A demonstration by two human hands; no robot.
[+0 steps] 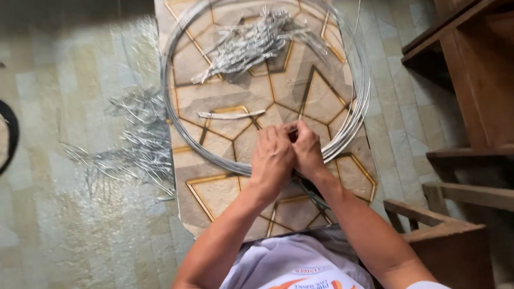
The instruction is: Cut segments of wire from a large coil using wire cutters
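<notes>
Both hands, left hand [271,157] and right hand [307,148], are closed together, pinching the wire coil [264,66] at its near rim, frame centre. Patterned surface [211,195] narrow; floor [72,217] open at left.

Both hands [289,154] pinched together at wire coil [355,98], cut wire pieces [252,42] on patterned board [223,190]

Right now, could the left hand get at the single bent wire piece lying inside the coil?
Probably yes. The bent piece lies just ahead of the left hand on the patterned board, with nothing over it. Only the coil rim crosses between, low and flat. The hand is pressed against the right hand, though.
</notes>
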